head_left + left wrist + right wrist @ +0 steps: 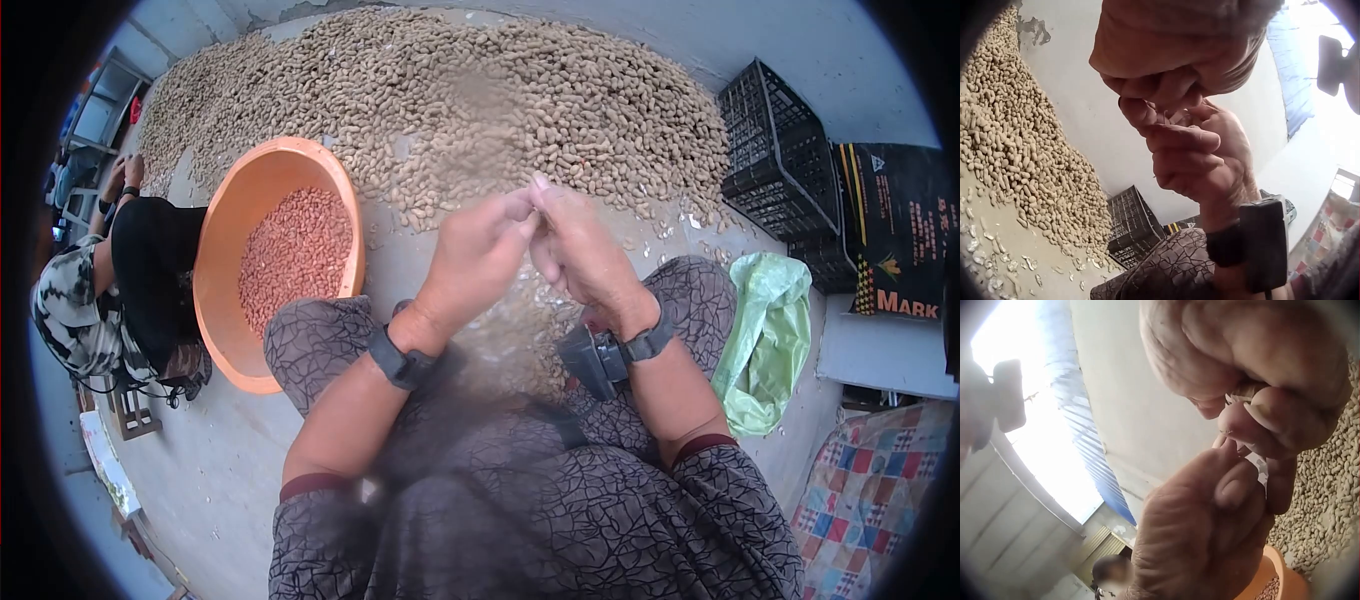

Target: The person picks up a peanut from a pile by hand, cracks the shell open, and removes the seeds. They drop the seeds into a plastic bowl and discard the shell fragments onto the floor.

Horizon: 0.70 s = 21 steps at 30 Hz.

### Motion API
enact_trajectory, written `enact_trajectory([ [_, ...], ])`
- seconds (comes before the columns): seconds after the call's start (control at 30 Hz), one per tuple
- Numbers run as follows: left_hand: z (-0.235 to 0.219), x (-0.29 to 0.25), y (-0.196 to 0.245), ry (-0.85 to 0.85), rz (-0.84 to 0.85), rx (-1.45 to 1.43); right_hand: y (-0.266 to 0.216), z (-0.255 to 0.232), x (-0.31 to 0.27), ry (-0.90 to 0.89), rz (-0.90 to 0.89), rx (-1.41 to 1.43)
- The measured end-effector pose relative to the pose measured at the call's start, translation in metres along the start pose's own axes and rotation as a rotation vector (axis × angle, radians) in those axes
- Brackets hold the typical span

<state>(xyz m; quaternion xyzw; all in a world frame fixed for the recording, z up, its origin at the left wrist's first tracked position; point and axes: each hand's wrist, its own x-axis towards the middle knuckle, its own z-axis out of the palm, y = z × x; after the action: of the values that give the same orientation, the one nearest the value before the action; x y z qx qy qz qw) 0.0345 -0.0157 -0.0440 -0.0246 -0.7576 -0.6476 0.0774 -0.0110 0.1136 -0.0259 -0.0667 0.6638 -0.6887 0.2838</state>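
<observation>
In the head view, the left hand (478, 255) and right hand (588, 250) meet above the lap, fingertips together, in front of a big heap of unshelled peanuts (400, 90). Curled fingers of the right hand (1260, 369) pinch a small pale piece of peanut shell (1242, 394) in the right wrist view. Just below it, the left hand (1200, 519) has its thumb and fingers bent in at the same small piece, mostly hidden by the fingers. An orange basin (225, 300) holding reddish shelled peanuts (297, 245) stands beside the left knee.
Black crates (775, 150) and a dark printed bag (895, 230) stand at the right. A green plastic sack (765, 345) lies beside the right knee. Shell bits (520, 330) litter the floor between the legs. Another person (100, 290) sits at the far left, past the basin.
</observation>
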Motion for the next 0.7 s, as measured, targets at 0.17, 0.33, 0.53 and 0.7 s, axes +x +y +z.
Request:
enact_trajectory([
  [0.17,-0.008,0.003,0.008,-0.005,-0.208,-0.379,0.004,-0.014,0.011,-0.046,-0.481,-0.153],
  [0.33,-0.01,0.001,0.011,0.028,-0.197,-0.356,-0.01,-0.012,0.001,-0.016,-0.137,-0.098],
  [0.53,-0.008,0.0,0.004,0.099,0.018,-0.12,-0.013,-0.013,-0.002,-0.039,-0.145,0.026],
  [0.7,-0.006,-0.001,0.001,0.111,0.144,0.076,-0.014,-0.008,-0.004,0.044,-0.234,-0.073],
])
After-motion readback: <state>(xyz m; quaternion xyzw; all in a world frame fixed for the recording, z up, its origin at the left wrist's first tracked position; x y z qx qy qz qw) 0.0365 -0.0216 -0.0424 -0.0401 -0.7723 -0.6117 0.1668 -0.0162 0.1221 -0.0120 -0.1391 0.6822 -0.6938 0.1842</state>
